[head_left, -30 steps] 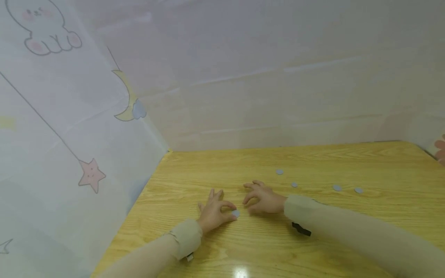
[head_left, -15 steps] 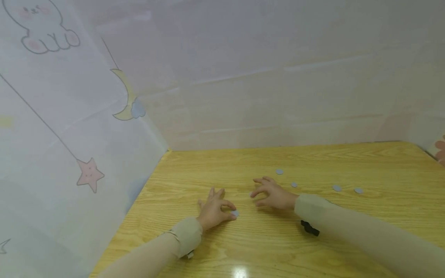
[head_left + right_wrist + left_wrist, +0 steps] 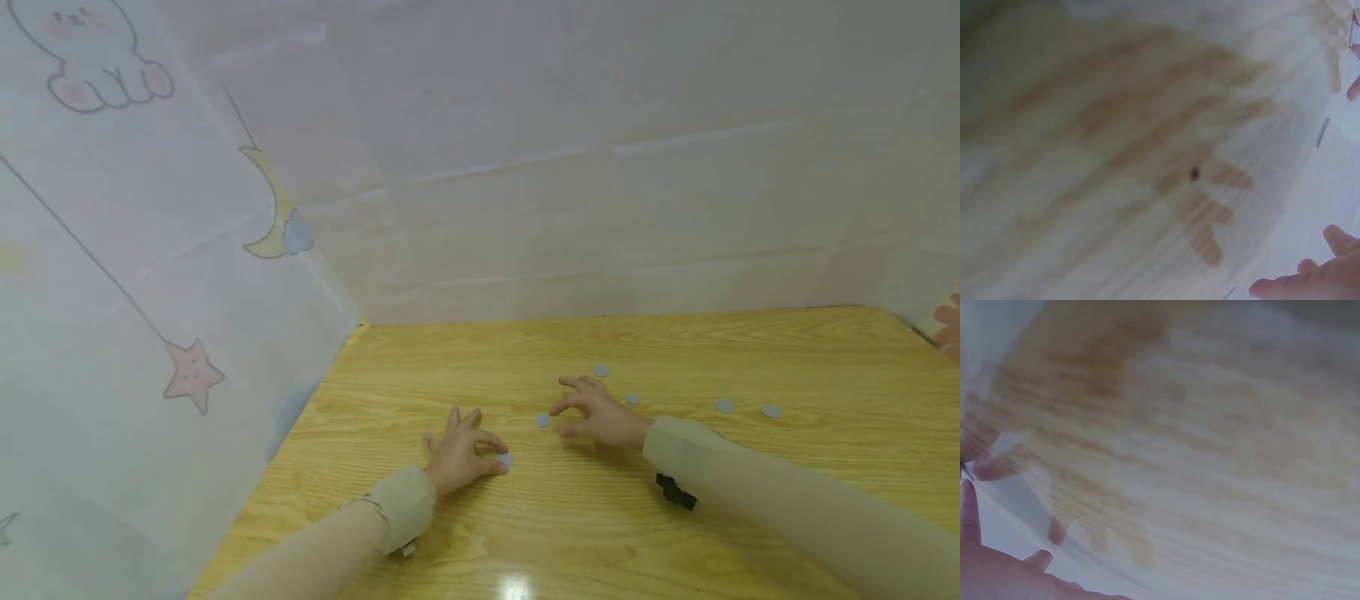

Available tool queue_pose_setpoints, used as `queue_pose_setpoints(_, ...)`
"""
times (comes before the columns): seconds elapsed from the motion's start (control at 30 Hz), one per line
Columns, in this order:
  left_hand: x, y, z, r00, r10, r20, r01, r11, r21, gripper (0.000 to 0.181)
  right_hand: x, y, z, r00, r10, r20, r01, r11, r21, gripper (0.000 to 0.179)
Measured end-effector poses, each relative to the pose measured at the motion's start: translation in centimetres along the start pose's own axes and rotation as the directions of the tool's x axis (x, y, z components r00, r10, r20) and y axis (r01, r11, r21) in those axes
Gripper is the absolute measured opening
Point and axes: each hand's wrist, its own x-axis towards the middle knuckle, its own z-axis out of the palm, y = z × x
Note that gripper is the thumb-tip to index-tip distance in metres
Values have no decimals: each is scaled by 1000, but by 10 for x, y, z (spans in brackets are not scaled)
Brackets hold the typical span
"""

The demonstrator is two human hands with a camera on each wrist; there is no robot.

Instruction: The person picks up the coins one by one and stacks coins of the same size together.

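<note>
Between thumb and index finger my left hand pinches a small flat grey disc, low over the wooden table, its other fingers spread. That disc appears edge-on by the fingertips at the far left of the left wrist view. A second grey disc lies on the table, just left of my right hand's fingertips. My right hand holds nothing, and its fingers are loosely bent and apart. In the right wrist view the right hand shows at the lower right, with a disc seen edge-on beyond it.
Behind and right of the right hand, more grey discs lie on the table: one at the back, a smaller one, and a pair farther right. Printed cloth walls border the table at the back and left.
My right hand has drawn back to the right and slightly away, leaving a disc uncovered on the table. The left hand stays almost in place with its disc.
</note>
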Motion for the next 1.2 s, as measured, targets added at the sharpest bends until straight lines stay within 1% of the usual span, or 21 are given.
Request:
queue_pose_setpoints(0.2, -3, 1, -1, 1000, 8, -2, -8, 1000, -27, 25, -5, -4, -5, 999, -8, -42, 7, 1000, -29, 29)
queue_pose_setpoints(0.33, -3, -1, 2, 1000, 4, -6, -4, 1000, -26, 24, -9, -4, -9, 997, -21, -73, 18, 999, -46, 30)
queue_pose_setpoints(0.47, -2, -3, 3, 1000, 5, -10, -5, 999, -31, 23, -13, -3, -14, 996, -12, -87, 9, 1000, -30, 31)
queue_pose_setpoints(0.7, -2, -2, 2, 1000, 20, -10, -21, 999, -32, 24, -16, 3, -21, 995, 31, -96, -31, 1000, -1, 36)
queue_pose_setpoints(0.9, -3, -1, 2, 1000, 21, -5, -21, 999, -42, 23, -16, 13, -26, 994, 22, -111, -18, 999, 36, 38)
queue_pose_setpoints(1.2, -4, 2, 1, 1000, 28, -5, -29, 998, -50, 23, -16, 24, -33, 990, 27, -135, -21, 999, 47, 37)
